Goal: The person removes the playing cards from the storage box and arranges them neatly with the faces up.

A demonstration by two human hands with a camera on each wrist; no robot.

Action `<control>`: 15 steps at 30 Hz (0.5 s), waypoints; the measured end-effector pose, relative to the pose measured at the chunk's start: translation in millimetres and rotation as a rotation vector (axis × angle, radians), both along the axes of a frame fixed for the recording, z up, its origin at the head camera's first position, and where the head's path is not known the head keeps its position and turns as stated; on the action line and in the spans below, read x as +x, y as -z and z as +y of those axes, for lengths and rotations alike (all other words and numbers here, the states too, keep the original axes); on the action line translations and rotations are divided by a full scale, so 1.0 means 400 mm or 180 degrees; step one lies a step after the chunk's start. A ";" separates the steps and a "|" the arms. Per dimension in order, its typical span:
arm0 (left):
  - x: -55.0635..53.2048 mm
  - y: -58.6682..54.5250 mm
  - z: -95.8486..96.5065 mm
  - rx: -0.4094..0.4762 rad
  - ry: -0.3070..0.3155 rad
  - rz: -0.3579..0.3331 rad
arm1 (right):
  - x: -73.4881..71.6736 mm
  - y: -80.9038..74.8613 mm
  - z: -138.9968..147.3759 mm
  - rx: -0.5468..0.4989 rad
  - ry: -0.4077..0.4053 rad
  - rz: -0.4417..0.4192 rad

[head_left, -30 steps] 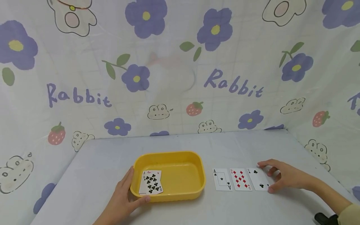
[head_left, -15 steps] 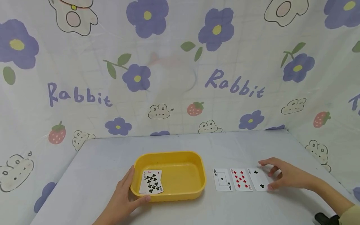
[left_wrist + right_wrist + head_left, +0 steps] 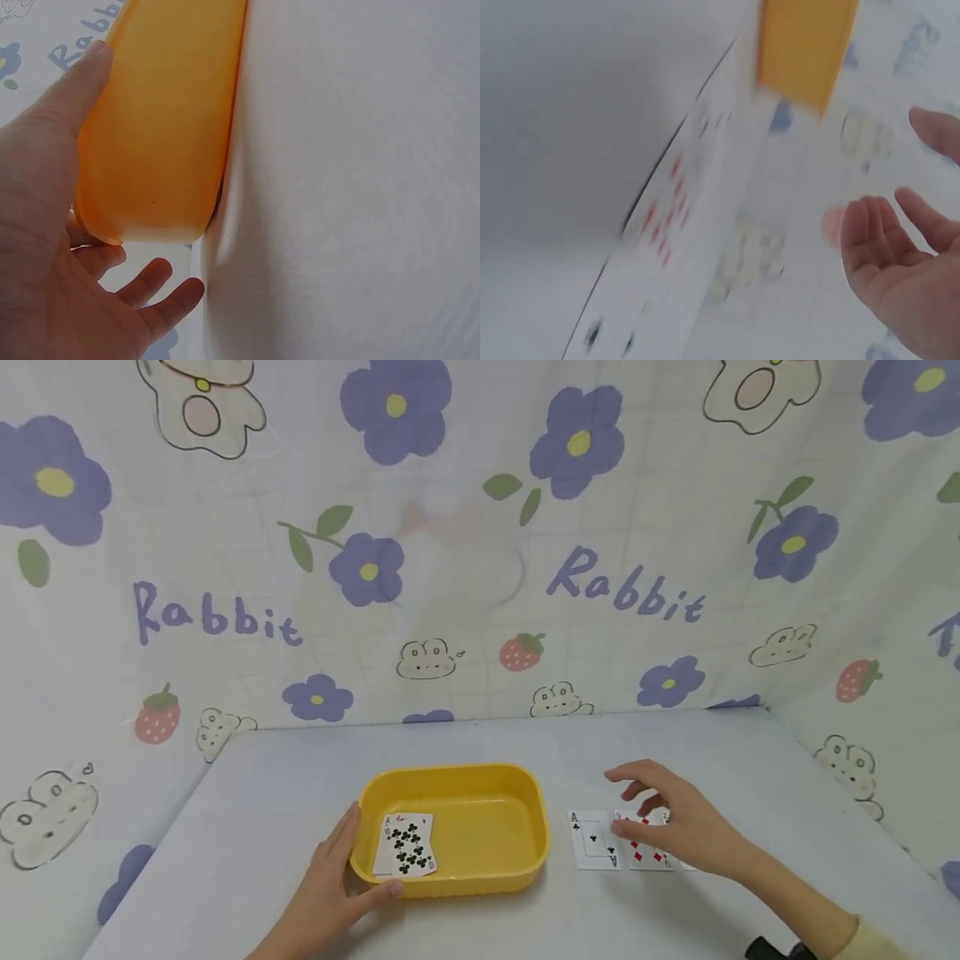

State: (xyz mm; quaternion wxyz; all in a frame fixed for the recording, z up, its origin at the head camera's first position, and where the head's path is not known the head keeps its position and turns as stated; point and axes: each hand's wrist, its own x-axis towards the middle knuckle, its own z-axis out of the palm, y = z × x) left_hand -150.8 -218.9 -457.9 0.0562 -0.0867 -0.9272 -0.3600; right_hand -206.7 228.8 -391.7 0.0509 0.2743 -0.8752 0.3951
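Observation:
My left hand (image 3: 330, 877) holds the left end of a yellow plastic tray (image 3: 491, 839), thumb at the near rim and fingers along the left side. In the left wrist view, the thumb lies against the tray's wall (image 3: 157, 150). A small pile of playing cards (image 3: 407, 852), ten of clubs on top, lies inside at the left. My right hand (image 3: 678, 814) hovers with loosely bent fingers and nothing between them. Below it lie the ace of clubs (image 3: 588, 852), the nine of diamonds (image 3: 641, 857) and the mostly hidden two of clubs (image 3: 687, 866).
A white-covered table (image 3: 480, 931) bears the tray and the row of cards. Behind and at the sides hangs a curtain (image 3: 465, 568) printed with flowers and rabbits. A dark object (image 3: 776, 949) shows by the right forearm.
My right hand has moved left from the two of clubs and now hangs over the nine of diamonds, covering most of the two. The left hand and tray have stayed in place.

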 end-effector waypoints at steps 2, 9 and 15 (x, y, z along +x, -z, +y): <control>0.001 0.001 0.000 0.0002 0.0006 0.0000 | 0.010 0.001 -0.059 -0.0147 -0.0111 -0.0043; -0.001 -0.003 -0.002 0.0005 0.0005 0.0058 | 0.023 0.029 -0.230 -0.0552 -0.0634 -0.0176; -0.001 -0.002 0.001 0.0020 0.0021 0.0054 | -0.001 0.042 -0.333 -0.0771 -0.0627 -0.0549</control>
